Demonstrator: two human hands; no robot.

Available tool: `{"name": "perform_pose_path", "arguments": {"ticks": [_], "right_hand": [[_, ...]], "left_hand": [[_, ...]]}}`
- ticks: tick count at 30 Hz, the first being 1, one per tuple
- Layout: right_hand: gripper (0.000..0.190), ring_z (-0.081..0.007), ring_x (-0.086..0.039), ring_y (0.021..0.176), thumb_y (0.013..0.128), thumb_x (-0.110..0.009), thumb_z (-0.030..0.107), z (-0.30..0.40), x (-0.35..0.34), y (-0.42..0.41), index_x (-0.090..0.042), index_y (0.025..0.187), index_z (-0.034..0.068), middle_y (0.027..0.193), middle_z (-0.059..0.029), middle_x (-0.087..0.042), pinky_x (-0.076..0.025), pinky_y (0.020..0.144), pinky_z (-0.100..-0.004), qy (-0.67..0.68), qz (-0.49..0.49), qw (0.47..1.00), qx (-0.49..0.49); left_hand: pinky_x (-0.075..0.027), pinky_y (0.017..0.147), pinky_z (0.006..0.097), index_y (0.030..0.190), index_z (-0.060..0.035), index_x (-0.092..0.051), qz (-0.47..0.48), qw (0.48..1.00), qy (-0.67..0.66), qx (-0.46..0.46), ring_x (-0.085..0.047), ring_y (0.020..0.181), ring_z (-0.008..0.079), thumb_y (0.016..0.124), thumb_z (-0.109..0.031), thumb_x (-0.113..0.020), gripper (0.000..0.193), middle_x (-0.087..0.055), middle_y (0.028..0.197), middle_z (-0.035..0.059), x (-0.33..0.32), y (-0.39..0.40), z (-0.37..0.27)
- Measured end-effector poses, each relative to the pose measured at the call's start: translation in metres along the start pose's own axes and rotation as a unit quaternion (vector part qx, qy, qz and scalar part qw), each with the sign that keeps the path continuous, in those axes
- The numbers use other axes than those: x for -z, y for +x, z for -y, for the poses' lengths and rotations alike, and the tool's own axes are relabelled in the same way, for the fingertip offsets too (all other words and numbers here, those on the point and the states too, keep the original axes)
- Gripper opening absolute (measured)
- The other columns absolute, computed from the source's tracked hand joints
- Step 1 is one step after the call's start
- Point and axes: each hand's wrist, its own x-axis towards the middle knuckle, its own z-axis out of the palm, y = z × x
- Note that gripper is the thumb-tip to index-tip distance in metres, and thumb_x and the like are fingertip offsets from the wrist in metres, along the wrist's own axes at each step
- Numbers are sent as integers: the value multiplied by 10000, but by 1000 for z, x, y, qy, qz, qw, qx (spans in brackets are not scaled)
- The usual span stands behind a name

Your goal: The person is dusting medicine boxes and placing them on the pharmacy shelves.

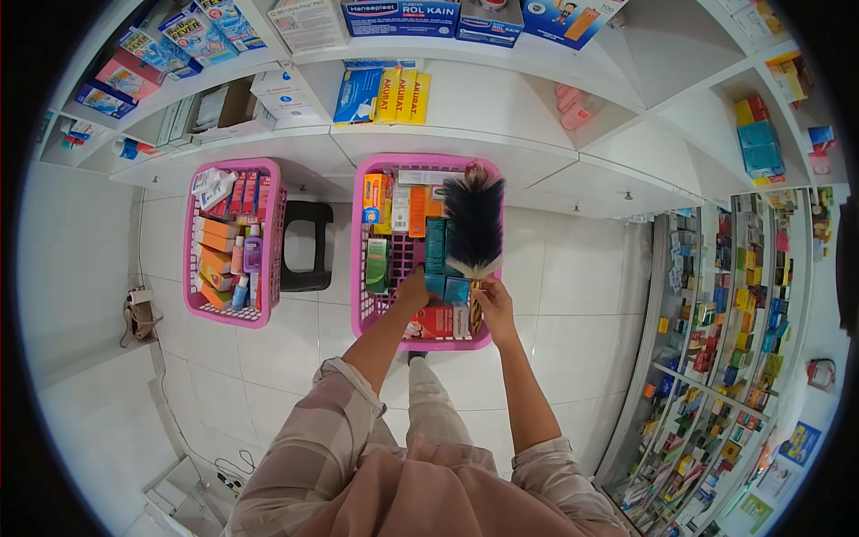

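Note:
A pink plastic basket (pixel 358 268) of packaged goods stands on the floor before me. My left hand (pixel 411 290) reaches into it, gripping the left side of a pair of small blue boxes (pixel 447 288). On their right side is my right hand (pixel 495 305), its fingers bent at the handle of a feather duster; whether they grip the handle or the boxes cannot be made out. The dark duster head (pixel 475 221) covers the basket's right part. Green boxes (pixel 436 241), an orange box (pixel 417 211) and a red-and-white box (pixel 431 323) lie around my hands.
Left of it stand a black stool (pixel 309 247) and a second pink basket (pixel 276 268) with boxes and bottles. White shelving (pixel 490 90) with packaged goods runs along the front. A glass display case (pixel 711 335) lines the right. A cable (pixel 164 389) runs along the left floor edge.

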Motion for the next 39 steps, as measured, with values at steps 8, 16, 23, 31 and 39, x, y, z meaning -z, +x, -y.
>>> {"name": "perform_pose_path", "arguments": {"ticks": [8,16,23,31,39], "right_hand": [[259,-121,-563,869,899,-583,31,0,-1,-1,-504,1143,-2,967,-55,-596,-448,811,-244,40,2,999,-13],[264,-119,-555,877,899,-591,33,-8,-2,-1,-498,1143,0,980,-50,-590,-440,818,-240,53,-1,999,-3],[237,-127,-552,876,900,-579,13,-13,-6,-2,-498,1122,13,970,-50,-592,-435,826,-241,54,1,999,5],[235,-134,-563,886,901,-571,7,-6,-4,-2,-496,1123,3,979,-62,-599,-438,834,-245,61,-2,998,-8],[237,-124,-567,886,916,-553,37,-4,-1,-7,-518,1149,21,978,-41,-596,-457,778,-245,49,-12,999,5]], "left_hand": [[-493,864,453,1272,-13,-354,-75,997,0,4,-539,1081,431,633,-355,-839,872,-485,1197,268,5,-7,15],[-456,904,433,1179,22,-403,-92,994,-50,-41,-553,1068,401,602,-280,-866,799,-546,1120,278,15,-13,22],[-457,914,401,1139,16,-445,-70,976,-205,-36,-556,1049,334,523,-336,-909,848,-559,1114,223,26,-24,16],[-441,928,403,1129,-39,-489,-92,989,-93,-71,-490,1118,349,442,-273,-922,845,-494,1172,223,39,-35,11],[-444,898,404,1123,-60,-449,-111,973,-150,-135,-526,1050,348,470,-202,-902,807,-523,1111,198,50,-48,2]]}}
